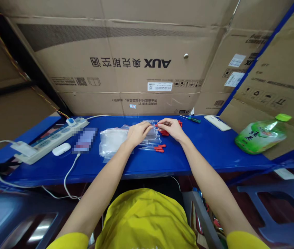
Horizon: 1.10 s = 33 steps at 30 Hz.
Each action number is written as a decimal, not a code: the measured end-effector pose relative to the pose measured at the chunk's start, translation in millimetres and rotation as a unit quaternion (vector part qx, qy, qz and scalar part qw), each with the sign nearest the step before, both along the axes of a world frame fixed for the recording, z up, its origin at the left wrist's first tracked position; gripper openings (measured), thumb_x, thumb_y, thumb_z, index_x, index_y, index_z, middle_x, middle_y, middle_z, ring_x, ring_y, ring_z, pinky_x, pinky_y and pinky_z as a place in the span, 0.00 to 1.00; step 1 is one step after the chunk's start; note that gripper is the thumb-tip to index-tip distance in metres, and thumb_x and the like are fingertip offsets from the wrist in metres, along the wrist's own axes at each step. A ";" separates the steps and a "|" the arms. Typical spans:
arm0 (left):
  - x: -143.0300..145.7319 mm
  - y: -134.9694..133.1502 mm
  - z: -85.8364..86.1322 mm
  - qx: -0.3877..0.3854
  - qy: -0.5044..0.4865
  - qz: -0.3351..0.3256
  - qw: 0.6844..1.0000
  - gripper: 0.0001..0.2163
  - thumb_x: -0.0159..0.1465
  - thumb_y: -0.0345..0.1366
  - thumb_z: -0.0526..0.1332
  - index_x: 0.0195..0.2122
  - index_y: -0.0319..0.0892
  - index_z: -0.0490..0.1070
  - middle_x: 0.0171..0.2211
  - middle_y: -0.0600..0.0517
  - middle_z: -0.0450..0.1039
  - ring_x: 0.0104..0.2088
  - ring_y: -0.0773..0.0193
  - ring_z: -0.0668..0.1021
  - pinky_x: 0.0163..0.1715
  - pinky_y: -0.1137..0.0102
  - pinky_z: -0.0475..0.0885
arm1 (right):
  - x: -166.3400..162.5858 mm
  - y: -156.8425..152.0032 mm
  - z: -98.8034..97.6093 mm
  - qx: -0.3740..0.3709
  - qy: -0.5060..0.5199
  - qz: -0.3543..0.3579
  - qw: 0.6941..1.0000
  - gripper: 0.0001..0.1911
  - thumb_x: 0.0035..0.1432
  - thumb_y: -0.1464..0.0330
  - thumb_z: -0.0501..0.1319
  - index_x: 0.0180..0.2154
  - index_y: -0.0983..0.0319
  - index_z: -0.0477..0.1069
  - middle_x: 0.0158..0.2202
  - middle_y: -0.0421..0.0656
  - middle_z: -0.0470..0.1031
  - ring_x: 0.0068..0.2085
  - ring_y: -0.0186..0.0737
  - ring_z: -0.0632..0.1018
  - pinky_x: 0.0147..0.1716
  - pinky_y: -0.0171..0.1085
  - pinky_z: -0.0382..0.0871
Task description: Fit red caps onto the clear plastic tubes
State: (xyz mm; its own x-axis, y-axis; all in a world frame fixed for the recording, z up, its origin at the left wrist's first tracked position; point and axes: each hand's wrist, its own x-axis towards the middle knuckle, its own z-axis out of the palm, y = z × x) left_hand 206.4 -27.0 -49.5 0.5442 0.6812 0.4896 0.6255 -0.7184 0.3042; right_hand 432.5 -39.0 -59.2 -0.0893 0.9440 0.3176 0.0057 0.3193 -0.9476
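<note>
Both hands rest on a blue shelf [204, 152] over a row of thin clear tubes with red caps [155, 141]. My left hand [138, 132] lies on the left part of the tubes, fingers curled down onto them. My right hand [171, 127] sits at the red-capped ends, its fingers pinched on one tube. Several more red caps [165, 132] lie under and beside that hand. A heap of clear plastic bags [111, 140] lies just left of my left hand.
A white power strip [53, 139] with cables, a white earbud case [61, 149] and a phone [84, 140] lie at left. At right are a white remote-like bar [217, 122], a small green-handled tool [194, 119] and a green bottle [262, 135] on its side. Cardboard boxes [136, 62] wall the back.
</note>
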 end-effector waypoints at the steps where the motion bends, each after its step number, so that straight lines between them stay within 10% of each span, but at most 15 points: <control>1: -0.2 0.3 0.0 -0.010 0.007 -0.006 1.000 0.19 0.79 0.46 0.49 0.45 0.46 0.78 0.45 0.50 0.81 0.45 0.59 0.81 0.40 0.70 0.69 | 0.3 0.1 -0.1 0.002 0.000 -0.001 1.000 0.24 0.44 0.50 0.80 0.34 0.61 0.81 0.31 0.43 0.84 0.32 0.41 0.84 0.39 0.41 0.83; 33: -4.9 5.8 -4.0 0.026 -0.003 -0.076 0.997 0.19 0.80 0.43 0.47 0.37 0.43 0.71 0.35 0.48 0.77 0.35 0.60 0.78 0.35 0.70 0.65 | -9.5 -1.9 -10.2 0.041 -0.016 -0.032 0.999 0.22 0.48 0.50 0.77 0.34 0.61 0.82 0.31 0.45 0.84 0.32 0.43 0.84 0.38 0.43 0.81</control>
